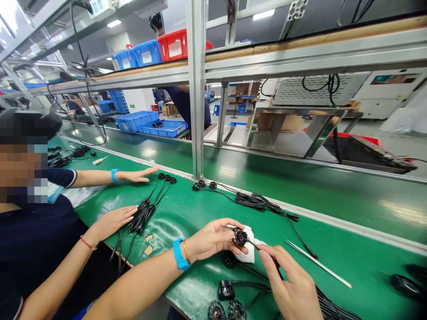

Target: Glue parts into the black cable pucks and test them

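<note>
My left hand [216, 240], with a blue wristband, grips a small round black housing [239, 236] by its rim, its open side facing right. Pinched in my right hand [290, 278] is a thin dark stick-like piece [254, 244], its far end at the housing's face; whether it is a tool or a cable I cannot tell. A white cloth or tissue [247, 255] lies behind my left fingers. Below my hands are several more round black housings [227, 290] on black cables [330, 302].
On the green bench [187, 213], a co-worker's hands [113, 222] are by a bundle of black cables [143, 215]. Another cable bundle [256, 202] lies near the metal post [196, 111]. A thin white strip [318, 263] lies at right. Blue trays [163, 128] stand behind.
</note>
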Demonstrator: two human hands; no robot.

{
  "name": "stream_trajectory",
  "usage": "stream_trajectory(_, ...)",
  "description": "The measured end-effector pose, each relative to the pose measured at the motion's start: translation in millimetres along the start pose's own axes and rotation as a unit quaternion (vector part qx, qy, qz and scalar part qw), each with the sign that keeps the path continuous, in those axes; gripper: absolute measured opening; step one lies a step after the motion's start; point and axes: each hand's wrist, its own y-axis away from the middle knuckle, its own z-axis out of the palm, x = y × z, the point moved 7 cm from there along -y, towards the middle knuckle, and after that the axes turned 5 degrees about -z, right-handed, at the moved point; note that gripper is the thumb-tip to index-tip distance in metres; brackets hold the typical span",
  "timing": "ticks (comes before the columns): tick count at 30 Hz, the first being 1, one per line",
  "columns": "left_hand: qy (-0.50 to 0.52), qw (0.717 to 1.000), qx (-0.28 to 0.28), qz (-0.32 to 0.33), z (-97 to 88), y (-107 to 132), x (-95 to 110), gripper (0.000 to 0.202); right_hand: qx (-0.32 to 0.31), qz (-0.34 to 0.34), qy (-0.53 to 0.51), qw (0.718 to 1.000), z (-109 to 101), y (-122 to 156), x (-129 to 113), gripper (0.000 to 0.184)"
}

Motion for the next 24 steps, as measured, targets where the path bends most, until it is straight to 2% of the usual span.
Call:
stream_trajectory(4, -0.004, 1.0, -0.012, -0.018, 7.0, 4, -3, 0.044, 0.043, -0.071, 0.016, 0.996, -6, 2, -20, 0.013)
stream_trajectory(7, 0.0, 1.0, -0.008, -0.027, 6.1, 4, -5, 0.044, 0.053, -0.117, 0.038, 0.991, -7, 3, -29, 0.015)
stream_trajectory(11, 0.001, 0.999, -0.005, -0.042, 3.5, 4, -8, 0.042, 0.057, -0.143, 0.085, 0.984, -10, 3, -35, 0.012)
stream_trajectory(17, -0.046, 0.997, 0.028, -0.059, -3.5, 4, -12, 0.046, 0.035, -0.143, 0.152, 0.977, -10, 1, -39, 0.007)
stream_trajectory(24, -0.081, 0.991, 0.05, -0.094, -3.8, 4, -15, 0.052, 0.02, -0.103, 0.103, 0.989, -9, 3, -34, 0.007)
